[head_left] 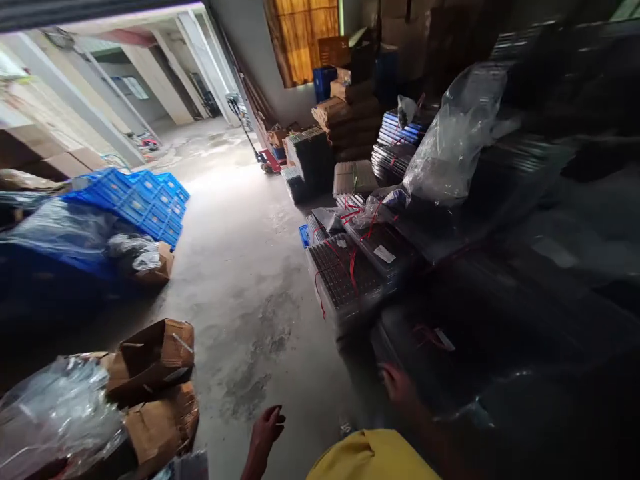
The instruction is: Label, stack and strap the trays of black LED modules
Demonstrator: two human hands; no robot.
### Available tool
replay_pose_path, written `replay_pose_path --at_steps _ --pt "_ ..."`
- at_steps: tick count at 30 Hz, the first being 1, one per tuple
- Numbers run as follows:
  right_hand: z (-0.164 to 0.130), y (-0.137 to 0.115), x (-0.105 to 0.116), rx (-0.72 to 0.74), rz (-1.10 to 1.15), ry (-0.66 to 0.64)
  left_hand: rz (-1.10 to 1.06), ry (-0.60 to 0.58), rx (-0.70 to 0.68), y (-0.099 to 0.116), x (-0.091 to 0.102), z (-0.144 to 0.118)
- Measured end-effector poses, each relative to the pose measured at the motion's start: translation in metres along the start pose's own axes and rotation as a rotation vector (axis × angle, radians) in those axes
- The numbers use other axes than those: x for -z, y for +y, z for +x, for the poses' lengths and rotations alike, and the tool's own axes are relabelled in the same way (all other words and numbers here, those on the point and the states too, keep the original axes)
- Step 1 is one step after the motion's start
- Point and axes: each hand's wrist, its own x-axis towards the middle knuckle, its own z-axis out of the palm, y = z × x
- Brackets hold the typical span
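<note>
Left hand: the left hand [265, 430] is hanging low over the concrete floor [240, 267], its fingers [277, 419] curling loosely inward and grasping nothing
Right hand: the right hand [395, 383] is reaching to the dark edge of the nearest keyboard stack [450, 347]; it is blurred and in shadow, so I cannot tell whether its fingers are clenching or released
Sleeve: a yellow sleeve [373, 457] is showing at the bottom edge, between the two hands
Keyboard stack: it is sitting on the floor at the lower right, just beside the right hand, with a red cord [425, 333] and a white tag [444, 340] lying on top
Further keyboards: another bundle of keyboards [345, 277] is lying just behind it, tied with red cord, with more piles running back along the right wall
Plastic bag: a clear plastic bag [453, 143] is rising above those piles
Cardboard boxes: torn cardboard boxes [155, 360] are lying at the lower left, near the left hand, beside crumpled plastic wrap [55, 413]
Blue crates: blue crates [145, 200] are leaning in a pile at the left, well apart from both hands
Pallet jack: a pallet jack [260, 150] is standing farther back on the floor
</note>
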Motion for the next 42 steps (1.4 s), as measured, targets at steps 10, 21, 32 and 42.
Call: replay_pose_path --at_steps 10,21,32,42 --pt "0.218 -0.066 -0.065 0.112 -0.496 -0.109 -0.011 -0.158 -0.099 0.035 -0.009 0.066" --pt "0.347 -0.083 -0.088 -0.142 -0.722 -0.088 0.172 -0.031 0.011 0.155 0.120 0.164" --pt "0.360 -0.089 -0.100 -0.452 -0.688 -0.124 0.475 -0.364 -0.112 0.317 0.044 0.277" --pt "0.391 -0.116 -0.073 -0.376 -0.673 -0.387 0.600 -0.693 -0.152 0.471 -0.040 0.358"
